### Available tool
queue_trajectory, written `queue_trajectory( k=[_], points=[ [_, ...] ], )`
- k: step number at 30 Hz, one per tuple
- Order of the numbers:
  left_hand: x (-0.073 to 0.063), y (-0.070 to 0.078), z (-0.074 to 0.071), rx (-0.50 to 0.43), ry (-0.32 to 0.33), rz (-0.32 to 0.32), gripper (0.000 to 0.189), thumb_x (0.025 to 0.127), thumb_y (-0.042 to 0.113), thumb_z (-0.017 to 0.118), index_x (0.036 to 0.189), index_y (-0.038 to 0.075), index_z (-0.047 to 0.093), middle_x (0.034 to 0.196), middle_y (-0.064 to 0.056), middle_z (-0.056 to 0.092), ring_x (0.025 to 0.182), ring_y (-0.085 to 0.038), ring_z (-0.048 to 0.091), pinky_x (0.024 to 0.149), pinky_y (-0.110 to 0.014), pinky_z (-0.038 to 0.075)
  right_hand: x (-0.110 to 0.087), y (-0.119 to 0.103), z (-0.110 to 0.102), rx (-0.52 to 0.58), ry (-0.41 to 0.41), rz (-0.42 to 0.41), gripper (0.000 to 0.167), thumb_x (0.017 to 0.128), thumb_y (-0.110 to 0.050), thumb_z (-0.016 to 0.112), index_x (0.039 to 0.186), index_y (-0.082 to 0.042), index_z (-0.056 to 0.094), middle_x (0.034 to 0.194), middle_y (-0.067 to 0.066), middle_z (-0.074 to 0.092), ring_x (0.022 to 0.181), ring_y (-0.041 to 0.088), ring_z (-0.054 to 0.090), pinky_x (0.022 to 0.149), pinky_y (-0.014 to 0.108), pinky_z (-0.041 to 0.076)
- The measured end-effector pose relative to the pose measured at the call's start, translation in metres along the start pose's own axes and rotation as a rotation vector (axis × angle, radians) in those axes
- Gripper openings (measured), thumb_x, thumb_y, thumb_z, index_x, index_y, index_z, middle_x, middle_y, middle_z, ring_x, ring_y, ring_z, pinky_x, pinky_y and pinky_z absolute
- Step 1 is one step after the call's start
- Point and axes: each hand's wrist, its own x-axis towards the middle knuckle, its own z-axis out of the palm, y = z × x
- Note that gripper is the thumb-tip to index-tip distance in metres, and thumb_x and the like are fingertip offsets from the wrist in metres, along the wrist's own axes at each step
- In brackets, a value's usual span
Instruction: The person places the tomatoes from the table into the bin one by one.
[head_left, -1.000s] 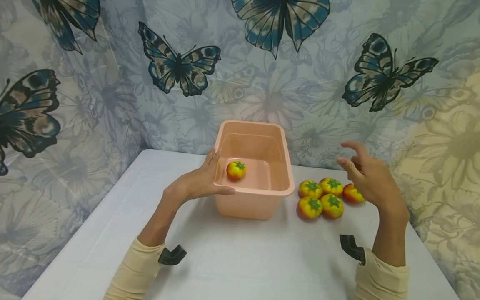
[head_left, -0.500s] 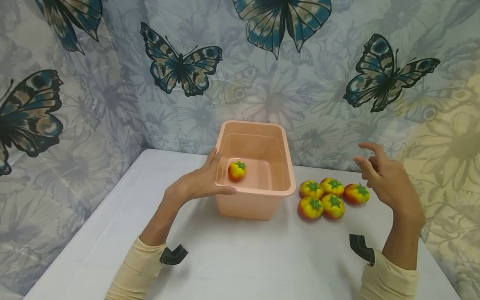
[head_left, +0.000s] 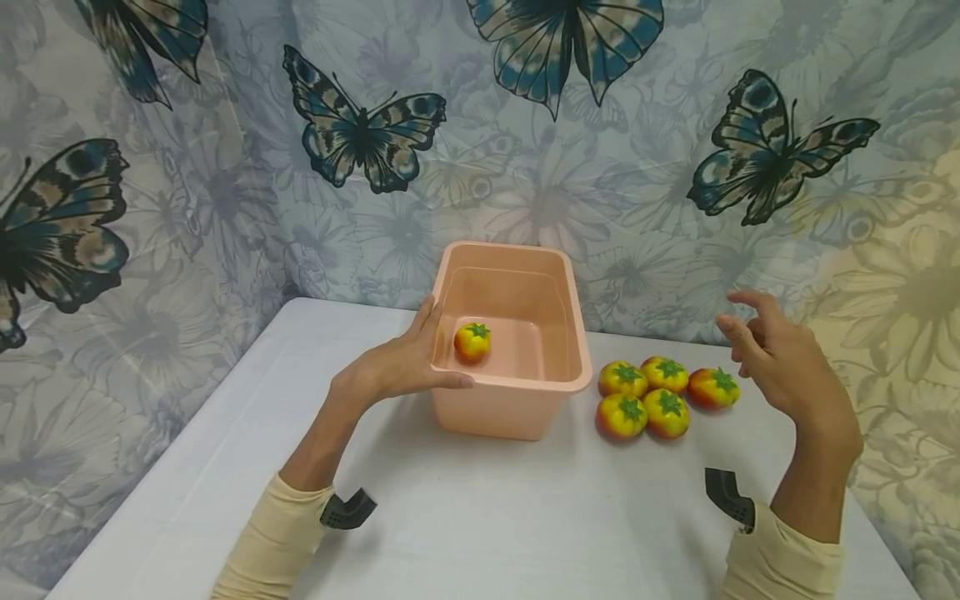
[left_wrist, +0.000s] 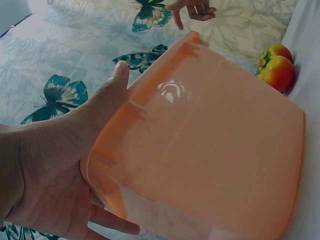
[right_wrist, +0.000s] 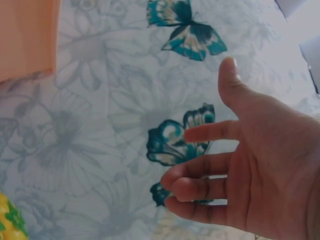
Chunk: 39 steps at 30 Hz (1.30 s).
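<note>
A peach-coloured plastic bin (head_left: 495, 408) stands on the white table. One red-and-yellow, tomato-like fruit (head_left: 472, 342) with a green star-shaped top lies inside it. My left hand (head_left: 393, 364) rests on the bin's near left corner, its straight thumb along the front rim and its fingers along the left side. To the right of the bin, several matching fruits (head_left: 667, 414) sit close together. My right hand (head_left: 787, 367) hovers in the air to their right, fingers loosely bent and holding nothing; in the right wrist view its palm and spread thumb show.
The white table (head_left: 480, 517) reaches back to a wall of floral cloth (head_left: 540, 183) printed with butterflies, directly behind the bin. Similar cloth closes off the left and right sides. A black mount (head_left: 347, 510) sits at the left sleeve cuff, another (head_left: 727, 497) at the right.
My right hand has moved rightward, away from the fruits, uncovering the rightmost one; its motion slows in the last half second. The left hand and bin stay in place.
</note>
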Motion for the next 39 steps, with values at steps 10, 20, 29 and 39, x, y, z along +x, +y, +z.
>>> queue_trajectory(
  k=[10, 20, 29, 39],
  points=[
    [0.000, 0.000, 0.001, 0.008, 0.004, 0.004, 0.138, 0.075, 0.087, 0.066, 0.167, 0.027, -0.017, 0.175, 0.006, -0.025, 0.157, -0.037, 0.035, 0.119, -0.058, 0.043, 0.002, 0.008, -0.001, -0.011, -0.100, 0.024, 0.066, 0.112, -0.044, 0.042, 0.161, -0.004, 0.026, 0.099, 0.027, 0.070, 0.077, 0.026, 0.065, 0.063, 0.031, 0.046],
    [-0.002, 0.001, 0.000, 0.031, 0.009, 0.005, 0.138, 0.075, 0.088, 0.066, 0.168, 0.023, -0.015, 0.176, 0.004, -0.024, 0.155, -0.039, 0.038, 0.118, -0.057, 0.045, 0.012, 0.037, 0.006, -0.016, -0.184, 0.097, 0.073, 0.112, -0.051, 0.036, 0.158, 0.005, 0.024, 0.109, 0.037, 0.066, 0.084, 0.035, 0.069, 0.065, 0.044, 0.055],
    [-0.002, 0.003, -0.001, 0.032, 0.014, 0.002, 0.137, 0.075, 0.087, 0.066, 0.167, 0.027, -0.016, 0.175, 0.007, -0.023, 0.154, -0.038, 0.040, 0.117, -0.057, 0.046, 0.018, 0.069, 0.013, -0.005, -0.314, 0.184, 0.083, 0.111, -0.056, 0.028, 0.158, 0.011, 0.014, 0.127, 0.046, 0.055, 0.106, 0.054, 0.065, 0.074, 0.054, 0.055],
    [-0.003, 0.002, 0.000, 0.033, 0.010, 0.003, 0.137, 0.076, 0.087, 0.066, 0.167, 0.026, -0.016, 0.175, 0.006, -0.024, 0.154, -0.039, 0.040, 0.117, -0.056, 0.046, 0.020, 0.101, 0.036, -0.005, -0.384, 0.225, 0.089, 0.110, -0.057, 0.032, 0.155, 0.018, 0.017, 0.140, 0.050, 0.040, 0.121, 0.063, 0.048, 0.097, 0.075, 0.045]
  ],
)
